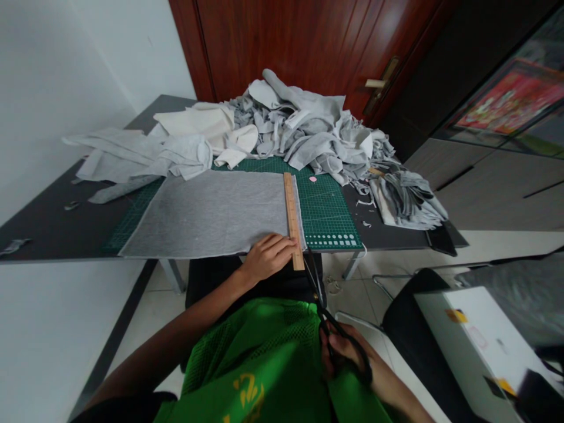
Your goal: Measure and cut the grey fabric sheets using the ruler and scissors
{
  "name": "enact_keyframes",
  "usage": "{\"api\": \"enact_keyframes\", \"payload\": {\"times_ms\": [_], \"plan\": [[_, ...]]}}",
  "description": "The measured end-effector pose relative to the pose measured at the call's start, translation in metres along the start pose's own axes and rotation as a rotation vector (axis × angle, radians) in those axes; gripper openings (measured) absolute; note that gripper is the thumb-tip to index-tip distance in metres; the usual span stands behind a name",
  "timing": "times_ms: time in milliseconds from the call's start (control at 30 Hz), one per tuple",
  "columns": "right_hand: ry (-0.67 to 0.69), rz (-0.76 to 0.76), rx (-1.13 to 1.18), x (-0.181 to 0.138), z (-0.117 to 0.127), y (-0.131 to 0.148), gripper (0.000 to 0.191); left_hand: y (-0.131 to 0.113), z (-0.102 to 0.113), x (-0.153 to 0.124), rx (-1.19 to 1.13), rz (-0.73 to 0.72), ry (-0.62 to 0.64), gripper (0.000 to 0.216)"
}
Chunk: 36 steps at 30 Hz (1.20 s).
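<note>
A flat grey fabric sheet [211,212] lies on a green cutting mat [328,208]. Along its right edge runs a wooden ruler [291,211]. My left hand [268,256] rests on the near end of the ruler and the fabric, fingers curled and pressing down. My right hand [346,352] is low, close to my green shirt, with its fingers through the black handles of scissors [318,294]. The scissor blades point up toward the near edge of the fabric beside the ruler's end.
A heap of grey and cream fabric scraps [291,126] fills the back of the dark table [48,229]. More folded strips [408,200] lie at the right. A wooden door [308,41] stands behind. A black chair [414,317] and white box [476,346] sit at right.
</note>
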State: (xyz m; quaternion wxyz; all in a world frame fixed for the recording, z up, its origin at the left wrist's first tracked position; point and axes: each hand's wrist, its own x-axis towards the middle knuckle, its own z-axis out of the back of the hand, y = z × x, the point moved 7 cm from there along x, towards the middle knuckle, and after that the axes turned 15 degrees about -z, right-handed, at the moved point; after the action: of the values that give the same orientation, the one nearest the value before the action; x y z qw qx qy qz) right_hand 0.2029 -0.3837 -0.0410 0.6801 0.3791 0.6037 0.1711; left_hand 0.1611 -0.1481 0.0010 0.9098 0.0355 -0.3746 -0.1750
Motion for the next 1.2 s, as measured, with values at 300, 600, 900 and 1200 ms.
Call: {"api": "enact_keyframes", "payload": {"times_ms": [300, 600, 900, 1200], "plan": [[0.05, 0.037, 0.008, 0.002, -0.011, 0.002, 0.058, 0.0, -0.003, -0.006, 0.001, 0.008, 0.004, 0.02], [0.049, 0.078, -0.001, 0.003, -0.01, 0.008, 0.057, 0.0, -0.001, -0.01, 0.026, -0.015, -0.076, 0.018], [0.039, 0.045, 0.022, 0.014, -0.014, 0.013, 0.061, 0.0, -0.006, -0.011, -0.01, 0.009, -0.053, 0.021], [-0.034, 0.034, -0.053, 0.02, -0.012, 0.027, 0.063, -0.005, 0.004, -0.003, 0.08, 0.01, -0.058, 0.014]]}}
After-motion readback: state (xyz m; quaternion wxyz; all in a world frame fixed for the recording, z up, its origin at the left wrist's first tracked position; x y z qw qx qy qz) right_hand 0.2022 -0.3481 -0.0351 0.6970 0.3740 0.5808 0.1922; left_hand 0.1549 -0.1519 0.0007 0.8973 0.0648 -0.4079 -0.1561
